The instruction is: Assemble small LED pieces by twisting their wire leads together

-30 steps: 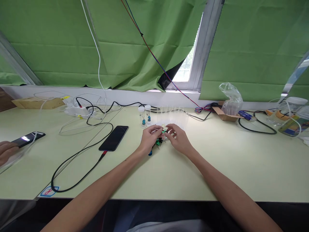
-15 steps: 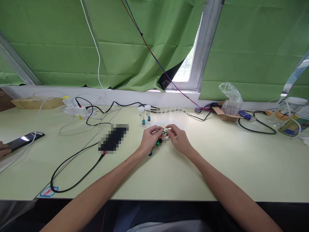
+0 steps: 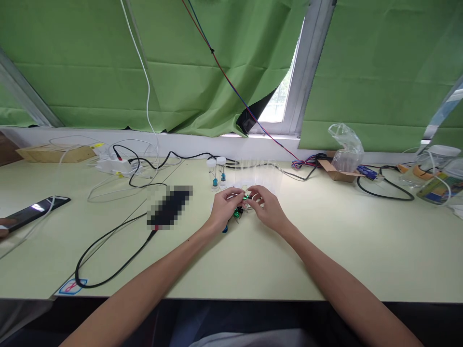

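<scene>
My left hand (image 3: 224, 206) pinches a small shiny green piece (image 3: 246, 197) between thumb and fingertips. From the other side my right hand (image 3: 267, 206) meets it, fingers curled and fingertips at the piece's dark end. What kind of part it is, I cannot make out. Under the hands lies a small heap of green and black parts (image 3: 237, 212) with thin metal pins, partly covered by my fingers. A blue round piece (image 3: 224, 229) rests by my left wrist. Behind my left hand stand two clear vials (image 3: 212, 176) with white caps and blue parts inside.
A row of clear tubes (image 3: 258, 169) stands behind my hands. At left are a blurred-out dark device (image 3: 170, 207) on a black cable and another person's hand (image 3: 5, 225) on a phone (image 3: 36, 212). A cardboard box (image 3: 338, 172) with a plastic bag sits back right.
My right fingers have shifted slightly around the green piece, with the thumb now lower and further from the fingertips. The phone at left has slid a little to the right.
</scene>
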The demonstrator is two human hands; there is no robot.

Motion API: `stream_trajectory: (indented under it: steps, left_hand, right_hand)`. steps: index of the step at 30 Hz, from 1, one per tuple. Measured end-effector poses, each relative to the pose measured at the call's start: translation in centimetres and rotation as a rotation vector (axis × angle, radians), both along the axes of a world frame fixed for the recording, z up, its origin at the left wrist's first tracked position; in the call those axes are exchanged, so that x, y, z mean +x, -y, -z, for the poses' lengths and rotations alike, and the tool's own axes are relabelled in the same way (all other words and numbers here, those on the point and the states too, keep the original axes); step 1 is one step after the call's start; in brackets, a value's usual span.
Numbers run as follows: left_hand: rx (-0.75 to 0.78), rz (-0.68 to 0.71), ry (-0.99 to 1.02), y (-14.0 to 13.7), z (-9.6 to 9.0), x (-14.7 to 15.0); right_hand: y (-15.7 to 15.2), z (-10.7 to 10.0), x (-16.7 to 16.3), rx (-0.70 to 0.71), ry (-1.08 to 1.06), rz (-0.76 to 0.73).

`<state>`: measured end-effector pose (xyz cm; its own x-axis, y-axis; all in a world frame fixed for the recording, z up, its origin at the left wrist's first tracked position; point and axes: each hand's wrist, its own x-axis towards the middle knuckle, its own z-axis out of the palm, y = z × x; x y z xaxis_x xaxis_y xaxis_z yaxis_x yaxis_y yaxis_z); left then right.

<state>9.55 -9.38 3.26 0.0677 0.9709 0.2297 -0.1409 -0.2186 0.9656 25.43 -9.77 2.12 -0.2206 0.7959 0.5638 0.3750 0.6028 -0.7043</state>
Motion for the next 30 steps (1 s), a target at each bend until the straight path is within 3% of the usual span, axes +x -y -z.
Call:
stream_trajectory:
  steps: [13,22,30]
  left_hand:
    - [-0.013,0.035,0.004,0.03,0.18,0.07]
    - [-0.023,-0.016,0.035,0.15,-0.34,-0.01]
    - [0.018,0.018,0.021,0.08,-0.17,-0.06]
  right_hand:
    - [0.13,-0.19,-0.13,-0.118,-0.025,0.012]
    - [0.23,-0.24,-0.13,-0.013,-0.006,0.013]
    - [0.27,-0.17,-0.11,-0.032,-0.014,-0.007]
